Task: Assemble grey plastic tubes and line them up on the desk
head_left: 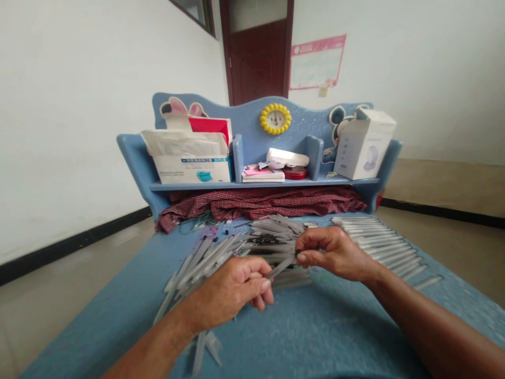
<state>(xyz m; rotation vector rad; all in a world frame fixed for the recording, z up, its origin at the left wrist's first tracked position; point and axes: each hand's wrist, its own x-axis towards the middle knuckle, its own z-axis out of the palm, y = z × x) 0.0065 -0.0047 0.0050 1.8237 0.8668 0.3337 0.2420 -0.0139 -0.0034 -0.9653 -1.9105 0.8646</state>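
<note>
My left hand [239, 288] is closed around the lower end of a slim translucent plastic tube [282, 266], which slants up to the right. At its upper end, my right hand [335, 253] pinches a small black cap [298, 253] between thumb and forefinger. Whether the cap sits on the tube or just touches it, I cannot tell. Similar loose tubes [203, 264] lie in a heap beside and behind my left hand. Another pile of tubes [278, 225] lies behind both hands, with dark slender pieces [268, 240] among it. Beyond my right forearm, several tubes [389, 247] lie in a neat row.
A blue desk [315, 337] carries everything. Along its back stands a blue shelf [252, 185] with a mask box [193, 166], a white box [365, 147] and a yellow-rimmed dial [275, 119]. Checked cloth [260, 202] is bunched under the shelf.
</note>
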